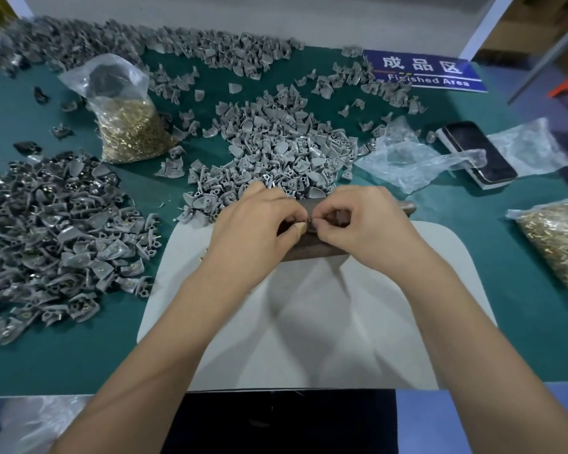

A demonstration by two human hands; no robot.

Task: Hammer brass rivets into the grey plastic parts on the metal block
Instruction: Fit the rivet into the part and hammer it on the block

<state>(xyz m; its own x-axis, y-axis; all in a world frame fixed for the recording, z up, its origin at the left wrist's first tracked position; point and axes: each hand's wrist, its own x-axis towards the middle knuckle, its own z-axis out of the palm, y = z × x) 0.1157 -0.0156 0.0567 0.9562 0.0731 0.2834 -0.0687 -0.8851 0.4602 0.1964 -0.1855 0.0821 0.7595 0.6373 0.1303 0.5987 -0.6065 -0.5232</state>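
Observation:
My left hand [256,221] and my right hand [361,221] meet over the dark metal block [312,252], which lies at the far edge of a white pad [309,322]. Fingertips of both hands pinch something small between them, where a thin brass rivet [308,219] shows; a grey plastic part under the fingers is mostly hidden. My left thumb wears a tan tape wrap. A big heap of grey plastic parts [276,149] lies just beyond the hands. The end of a metal tool [407,208] sticks out behind my right hand.
A pile of riveted grey parts [56,237] fills the left. A clear bag of brass rivets [128,126] stands at the back left, another bag of rivets [558,244] at the right edge. A phone [479,155], loose plastic bags [407,158] and a blue sign [423,72] lie at the back right.

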